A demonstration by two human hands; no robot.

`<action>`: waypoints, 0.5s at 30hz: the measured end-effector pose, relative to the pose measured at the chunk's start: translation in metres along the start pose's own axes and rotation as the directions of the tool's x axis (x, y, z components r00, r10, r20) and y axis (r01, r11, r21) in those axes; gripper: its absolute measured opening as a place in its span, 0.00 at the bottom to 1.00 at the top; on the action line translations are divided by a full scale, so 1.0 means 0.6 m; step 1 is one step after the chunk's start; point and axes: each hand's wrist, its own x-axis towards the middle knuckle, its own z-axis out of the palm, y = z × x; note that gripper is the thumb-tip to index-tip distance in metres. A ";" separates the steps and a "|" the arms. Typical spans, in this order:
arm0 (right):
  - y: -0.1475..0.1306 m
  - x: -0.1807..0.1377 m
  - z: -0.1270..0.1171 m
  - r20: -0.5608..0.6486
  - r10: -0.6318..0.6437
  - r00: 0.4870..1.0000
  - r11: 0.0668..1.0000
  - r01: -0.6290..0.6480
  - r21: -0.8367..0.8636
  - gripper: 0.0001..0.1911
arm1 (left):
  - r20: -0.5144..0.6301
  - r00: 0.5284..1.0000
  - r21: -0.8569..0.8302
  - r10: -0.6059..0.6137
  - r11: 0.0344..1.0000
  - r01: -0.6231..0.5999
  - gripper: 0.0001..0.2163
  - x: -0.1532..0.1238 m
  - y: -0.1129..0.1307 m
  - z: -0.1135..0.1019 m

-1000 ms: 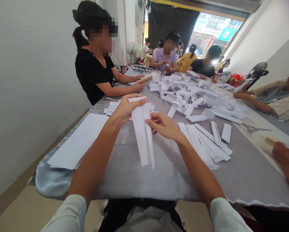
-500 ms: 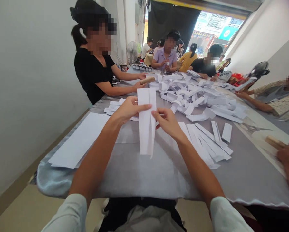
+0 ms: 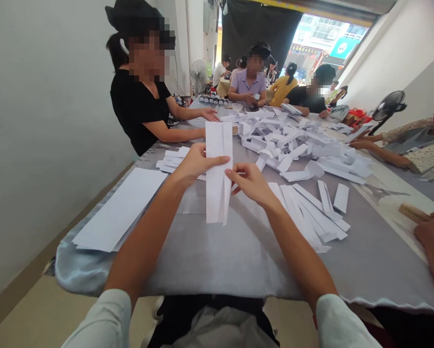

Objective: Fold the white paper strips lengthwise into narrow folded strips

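Running this from afar: my left hand [image 3: 197, 165] has its thumb across a folded white paper strip [image 3: 215, 193] and my right hand [image 3: 248, 182] pinches its edge, so both grips are closed on it; the strip sits at 12 o'clock above the grey tablecloth [image 3: 202, 270]; looks like a folding step; next move wants the centre crease kept straight; loose paper offcuts [image 3: 292, 140] lie at 1 o'clock.

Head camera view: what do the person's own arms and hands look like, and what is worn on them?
The left hand and right hand are bare: no gloves, rings or watch show. The forearms are bare too, up to plain pale sleeves, the left sleeve and right sleeve.
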 end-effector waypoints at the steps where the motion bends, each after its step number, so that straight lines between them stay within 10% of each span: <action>1: 0.001 0.001 0.000 -0.014 0.000 1.000 1.000 0.000 -0.003 0.28 | 0.019 1.000 0.020 -0.007 1.000 0.006 0.20 -0.001 -0.001 0.000; 9: 0.001 0.001 -0.003 0.053 0.037 0.998 0.999 -0.038 0.007 0.29 | -0.075 0.996 0.043 0.047 0.998 -0.044 0.20 0.001 -0.006 0.001; 15: 0.003 0.003 -0.004 -0.021 0.011 1.000 1.000 -0.011 0.002 0.29 | 0.091 0.995 0.106 0.031 0.993 -0.041 0.20 0.002 -0.009 -0.002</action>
